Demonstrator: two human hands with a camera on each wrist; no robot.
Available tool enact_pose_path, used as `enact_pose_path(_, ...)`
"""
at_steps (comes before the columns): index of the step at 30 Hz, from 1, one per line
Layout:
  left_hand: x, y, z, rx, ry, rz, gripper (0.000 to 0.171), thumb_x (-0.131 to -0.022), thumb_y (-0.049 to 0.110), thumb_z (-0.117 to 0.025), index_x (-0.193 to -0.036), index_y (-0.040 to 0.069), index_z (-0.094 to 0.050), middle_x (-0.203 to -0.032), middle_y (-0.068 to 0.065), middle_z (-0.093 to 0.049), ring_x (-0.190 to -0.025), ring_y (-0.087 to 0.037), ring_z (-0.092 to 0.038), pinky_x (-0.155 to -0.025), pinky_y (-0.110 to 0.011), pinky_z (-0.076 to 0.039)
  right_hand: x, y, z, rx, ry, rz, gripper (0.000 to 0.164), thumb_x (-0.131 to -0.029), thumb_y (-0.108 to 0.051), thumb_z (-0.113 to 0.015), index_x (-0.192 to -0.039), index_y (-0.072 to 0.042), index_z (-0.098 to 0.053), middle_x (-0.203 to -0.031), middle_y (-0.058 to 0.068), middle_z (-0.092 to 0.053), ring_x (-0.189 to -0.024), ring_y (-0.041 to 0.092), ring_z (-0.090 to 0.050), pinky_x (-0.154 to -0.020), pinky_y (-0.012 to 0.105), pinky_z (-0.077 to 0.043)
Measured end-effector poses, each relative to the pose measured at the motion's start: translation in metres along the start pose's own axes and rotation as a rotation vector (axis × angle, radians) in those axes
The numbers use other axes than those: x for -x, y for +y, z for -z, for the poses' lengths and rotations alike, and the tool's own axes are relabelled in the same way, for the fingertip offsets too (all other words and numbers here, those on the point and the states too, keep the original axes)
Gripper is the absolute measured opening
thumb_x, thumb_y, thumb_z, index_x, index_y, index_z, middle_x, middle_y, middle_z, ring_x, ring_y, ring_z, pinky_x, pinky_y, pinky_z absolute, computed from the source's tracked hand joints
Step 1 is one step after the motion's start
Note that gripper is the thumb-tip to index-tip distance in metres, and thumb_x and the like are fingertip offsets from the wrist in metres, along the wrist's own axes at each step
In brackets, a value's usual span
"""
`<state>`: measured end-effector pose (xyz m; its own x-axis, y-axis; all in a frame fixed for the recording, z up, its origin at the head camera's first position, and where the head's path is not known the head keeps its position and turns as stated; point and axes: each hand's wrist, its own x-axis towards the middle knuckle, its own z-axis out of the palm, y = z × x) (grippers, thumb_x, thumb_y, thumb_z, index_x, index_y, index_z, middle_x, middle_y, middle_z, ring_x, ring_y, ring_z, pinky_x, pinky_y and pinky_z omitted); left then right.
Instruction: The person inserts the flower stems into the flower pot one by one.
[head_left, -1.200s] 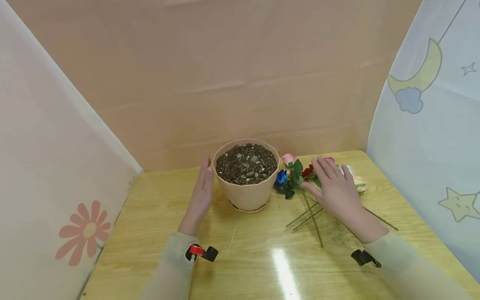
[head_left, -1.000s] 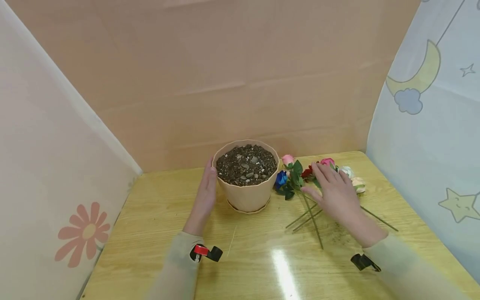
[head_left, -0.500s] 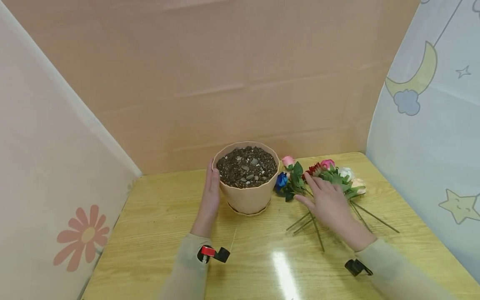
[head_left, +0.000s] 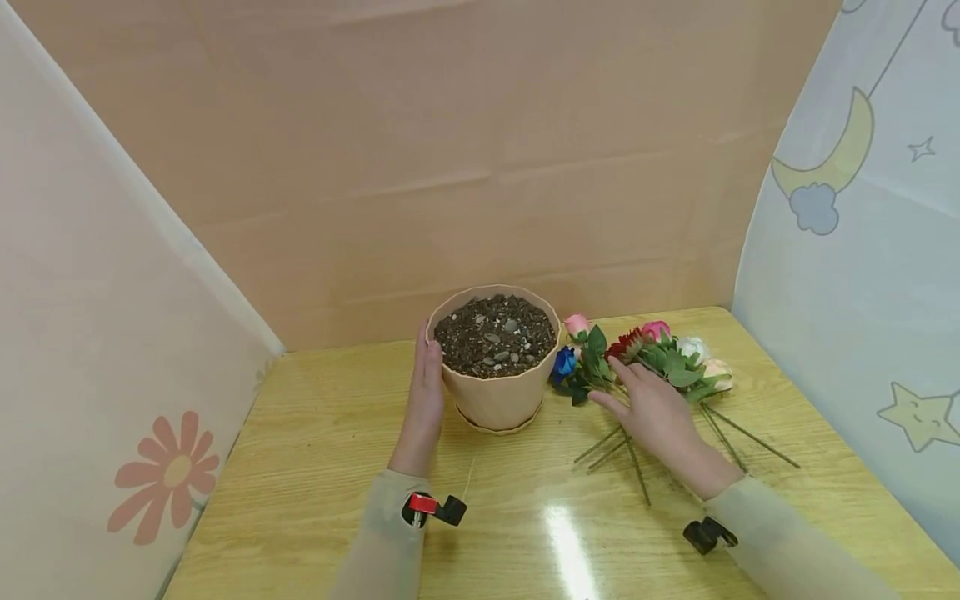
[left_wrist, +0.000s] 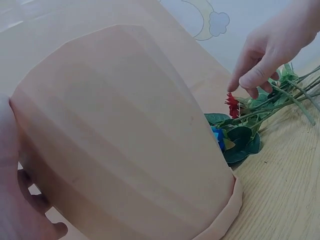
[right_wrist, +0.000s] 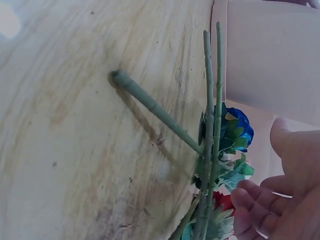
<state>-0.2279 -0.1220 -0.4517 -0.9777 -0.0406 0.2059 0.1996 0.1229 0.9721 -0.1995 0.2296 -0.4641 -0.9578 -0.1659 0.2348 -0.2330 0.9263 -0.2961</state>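
The left hand (head_left: pixel 426 400) rests straight-fingered against the pot (head_left: pixel 495 402) at nine o'clock; the right hand (head_left: pixel 662 412), loosely spread, holding nothing, is over flowers (head_left: pixel 662 358) at three o'clock. Crossed stems (head_left: pixel 637 468) might snag if pulled.

One pot (head_left: pixel 495 398), one saucer (left_wrist: pixel 227 214), one left hand (head_left: pixel 425 392), one right hand (head_left: pixel 660 417), at least six flowers (head_left: pixel 656 331)

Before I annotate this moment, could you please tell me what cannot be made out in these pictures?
- Head view: parts of the flower stems are hidden beneath the right hand.
- Left wrist view: the pot hides its soil; the left edge cuts off the left hand.
- Left wrist view: any contact between fingertip and red flower is too small to settle.
- Right wrist view: the bottom edge cuts off the stems.
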Motion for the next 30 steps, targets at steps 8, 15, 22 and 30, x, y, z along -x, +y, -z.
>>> enact_pose_path(8, 0.000, -0.004, 0.000, 0.015, 0.000, 0.002, 0.060, -0.120, 0.054, -0.029, -0.177, 0.045, -0.012, -0.183, 0.008, -0.010, -0.168, -0.025, -0.010, -0.133, -0.064, -0.011, -0.005, 0.005, -0.006, -0.089, -0.022, -0.029, 0.072, -0.106, -0.043, -0.076, -0.155, 0.006, -0.057, -0.104, 0.010, -0.073, -0.067, 0.014, -0.059, -0.047, 0.034, -0.043)
enact_pose_path(15, -0.001, -0.004, 0.000, 0.017, 0.004, 0.005, 0.061, -0.120, 0.055, -0.029, -0.177, 0.044, -0.013, -0.183, 0.006, -0.011, -0.168, -0.027, -0.012, -0.132, -0.065, -0.012, -0.007, 0.007, -0.009, -0.140, -0.036, -0.045, 0.064, -0.106, -0.039, -0.076, -0.150, 0.006, -0.063, -0.098, 0.007, -0.078, -0.055, 0.013, -0.052, -0.045, 0.035, -0.038)
enact_pose_path(22, 0.000, -0.004, -0.002, 0.027, 0.004, 0.006, 0.061, -0.120, 0.055, -0.030, -0.177, 0.045, -0.013, -0.183, 0.007, -0.011, -0.168, -0.026, -0.011, -0.132, -0.064, -0.011, -0.006, 0.013, -0.013, -0.179, -0.047, -0.075, 0.060, -0.106, -0.035, -0.077, -0.149, 0.005, -0.064, -0.099, 0.007, -0.079, -0.055, 0.014, -0.052, -0.046, 0.036, -0.037)
enact_pose_path(30, -0.001, -0.004, -0.003, 0.037, 0.010, -0.017, 0.060, -0.120, 0.051, -0.030, -0.177, 0.041, -0.015, -0.183, 0.004, -0.014, -0.168, -0.027, -0.014, -0.132, -0.063, -0.013, -0.008, 0.018, -0.016, -0.200, -0.062, -0.095, 0.055, -0.104, -0.029, -0.078, -0.147, 0.003, -0.067, -0.102, 0.010, -0.080, -0.056, 0.015, -0.054, -0.047, 0.037, -0.038)
